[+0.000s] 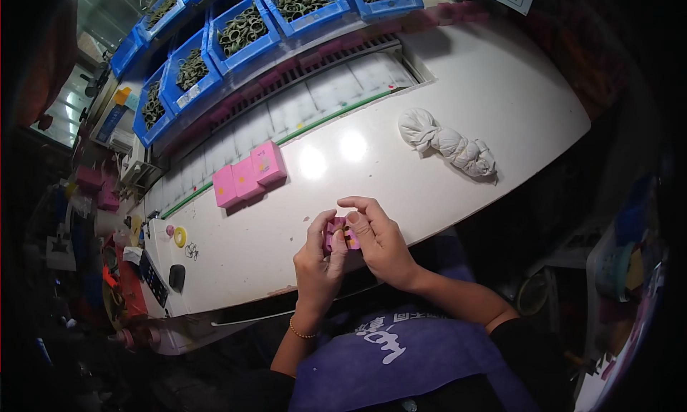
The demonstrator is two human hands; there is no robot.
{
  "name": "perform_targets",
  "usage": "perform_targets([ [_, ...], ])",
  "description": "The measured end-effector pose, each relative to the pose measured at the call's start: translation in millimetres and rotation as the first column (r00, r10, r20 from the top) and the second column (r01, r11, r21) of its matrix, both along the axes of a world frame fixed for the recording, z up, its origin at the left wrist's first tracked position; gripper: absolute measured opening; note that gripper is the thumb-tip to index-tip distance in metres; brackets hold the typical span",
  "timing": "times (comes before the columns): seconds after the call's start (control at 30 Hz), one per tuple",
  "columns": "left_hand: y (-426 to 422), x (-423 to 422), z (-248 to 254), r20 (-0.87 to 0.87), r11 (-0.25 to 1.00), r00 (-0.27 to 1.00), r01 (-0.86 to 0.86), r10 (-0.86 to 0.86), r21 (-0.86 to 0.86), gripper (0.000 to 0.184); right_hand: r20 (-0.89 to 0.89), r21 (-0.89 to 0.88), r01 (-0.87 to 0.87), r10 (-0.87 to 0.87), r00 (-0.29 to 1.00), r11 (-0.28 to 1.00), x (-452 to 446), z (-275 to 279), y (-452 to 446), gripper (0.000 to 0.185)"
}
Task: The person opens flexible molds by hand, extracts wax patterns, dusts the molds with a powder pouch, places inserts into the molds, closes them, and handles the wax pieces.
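My left hand (322, 254) is closed on a small pink mould-like block (352, 242) with dark and orange-yellow spots in its open face. Its thumb presses on the near side of the block. My right hand (383, 244) is at the block's right edge, thumb against it and index finger curved over the top. Small details inside the block are hidden by the fingers. Both hands are above the front edge of the white table (343, 179). Beyond them, three pink blocks (250, 176) stand side by side.
Blue bins (247, 33) full of dark ring-shaped pieces line the back, behind a pale strip with a green edge (336, 110). A knotted white cloth bundle (451, 141) lies at right. At left are a yellow tape roll (180, 237) and a black mouse-like object (177, 277).
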State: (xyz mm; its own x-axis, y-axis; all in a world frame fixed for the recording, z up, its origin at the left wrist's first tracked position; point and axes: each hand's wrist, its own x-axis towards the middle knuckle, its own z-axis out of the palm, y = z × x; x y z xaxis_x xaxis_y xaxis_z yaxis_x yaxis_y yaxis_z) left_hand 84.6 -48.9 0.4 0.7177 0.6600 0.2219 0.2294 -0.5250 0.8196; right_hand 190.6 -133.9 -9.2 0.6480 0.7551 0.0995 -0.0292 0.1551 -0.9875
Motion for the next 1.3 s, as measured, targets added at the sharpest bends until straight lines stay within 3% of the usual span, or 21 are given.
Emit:
perform_targets([
  [0.2, -0.2, 0.1, 4.0, -0.005, 0.999, 0.999, -0.045, 0.045, 0.013, 0.030, -0.055, -0.050, -0.034, 0.031, 0.998, 0.998, 3.8, -0.4, -5.5, 0.030],
  [0.23, 0.7, -0.9, 6.0, -0.038, 0.997, 0.996, -0.077, 0.078, 0.023, 0.030, -0.216, -0.038, -0.047, 0.037, 0.976, 0.998, 7.7, -4.5, -6.8, 0.030],
  [0.27, 8.4, -5.7, -2.1, 0.059, 0.961, 0.995, -0.058, 0.077, -0.272, 0.031, -0.371, -0.023, -0.057, 0.045, 0.928, 0.998, 12.7, -9.5, -7.9, 0.030],
  [0.3, 18.3, -10.8, -7.1, 0.151, 0.843, 0.983, -0.004, 0.102, -0.538, 0.031, -0.448, 0.014, -0.039, 0.042, 0.893, 0.999, 20.3, -14.0, -8.2, 0.030],
  [0.37, 21.6, -14.0, -6.3, 0.138, 0.855, 0.989, 0.031, 0.048, -0.517, 0.034, -0.288, -0.031, -0.015, 0.006, 0.958, 0.999, 21.6, -10.1, -11.7, 0.031],
  [0.4, 17.4, -12.6, -5.6, 0.128, 0.890, 0.990, 0.013, 0.051, -0.456, 0.035, -0.295, -0.038, -0.021, 0.009, 0.956, 0.999, 23.1, -7.7, -15.0, 0.031],
  [0.47, 16.1, -13.4, -6.4, 0.123, 0.910, 0.991, 0.005, 0.051, -0.414, 0.037, 0.184, -0.251, -0.013, 0.061, 0.981, 0.968, 36.2, -3.3, -19.1, 0.035],
  [0.5, 17.3, -13.6, -7.9, 0.125, 0.911, 0.991, 0.005, 0.052, -0.413, 0.037, 0.186, -0.250, -0.014, 0.062, 0.980, 0.968, 42.8, -3.8, -20.6, 0.035],
  [0.57, 18.4, -14.0, -10.5, 0.124, 0.912, 0.989, -0.024, 0.082, -0.410, 0.037, 0.670, -0.196, 0.257, -0.062, 0.740, 0.946, 54.1, -5.2, -26.0, 0.045],
  [0.6, 18.3, -13.3, -8.7, 0.124, 0.911, 0.989, -0.022, 0.080, -0.412, 0.037, 0.619, -0.273, 0.204, 0.010, 0.785, 0.940, 57.3, -2.4, -30.8, 0.043],
  [0.67, 18.0, -11.1, -3.2, 0.219, 0.679, 0.972, 0.103, 0.087, -0.727, 0.032, 0.584, -0.349, 0.172, 0.070, 0.809, 0.921, 53.4, 2.9, -35.0, 0.042],
  [0.73, 22.8, -12.1, -11.2, 0.206, 0.704, 0.977, 0.109, 0.054, -0.702, 0.030, 0.547, -0.420, 0.135, 0.131, 0.827, 0.898, 45.2, 3.9, -37.0, 0.040],
  [0.8, 29.1, -13.9, -19.8, 0.190, 0.730, 0.981, 0.116, 0.020, -0.673, 0.029, 0.764, -0.389, 0.237, 0.167, 0.623, 0.890, 30.0, 4.8, -33.3, 0.040],
  [0.9, 32.9, -13.1, -22.6, 0.161, 0.828, 0.987, 0.110, -0.025, -0.550, 0.030, 0.843, -0.292, 0.256, 0.121, 0.523, 0.922, 17.3, -2.7, -23.2, 0.044],
  [0.97, 25.5, -7.9, -17.4, 0.195, 0.817, 0.980, 0.132, -0.024, -0.562, 0.032, 0.809, -0.273, 0.195, 0.115, 0.577, 0.942, 24.9, -4.8, -24.4, 0.039],
  [1.03, 23.3, -3.2, -13.5, 0.160, 0.846, 0.986, 0.127, -0.051, -0.517, 0.032, 0.373, -0.187, -0.082, 0.148, 0.916, 0.979, 33.8, 2.5, -26.7, 0.034],
  [1.07, 21.2, 0.1, -11.9, 0.123, 0.872, 0.989, 0.128, -0.079, -0.472, 0.033, 0.305, -0.152, -0.098, 0.141, 0.942, 0.983, 35.6, 6.2, -29.0, 0.033],
  [1.1, 17.9, 3.9, -9.6, 0.128, 0.871, 0.988, 0.135, -0.083, -0.473, 0.033, 0.309, -0.155, -0.093, 0.137, 0.941, 0.984, 35.4, 6.2, -28.9, 0.033],
  [1.17, 12.3, 9.4, -5.7, 0.107, 0.938, 0.989, 0.134, -0.105, -0.319, 0.032, 0.416, -0.048, -0.082, 0.095, 0.905, 0.995, 30.6, 3.1, -25.2, 0.038],
  [1.3, 13.8, 7.5, -5.4, 0.088, 0.940, 0.991, 0.120, -0.097, -0.319, 0.032, 0.538, 0.023, 0.000, -0.012, 0.843, 1.000, 28.3, -14.1, -19.6, 0.034],
])
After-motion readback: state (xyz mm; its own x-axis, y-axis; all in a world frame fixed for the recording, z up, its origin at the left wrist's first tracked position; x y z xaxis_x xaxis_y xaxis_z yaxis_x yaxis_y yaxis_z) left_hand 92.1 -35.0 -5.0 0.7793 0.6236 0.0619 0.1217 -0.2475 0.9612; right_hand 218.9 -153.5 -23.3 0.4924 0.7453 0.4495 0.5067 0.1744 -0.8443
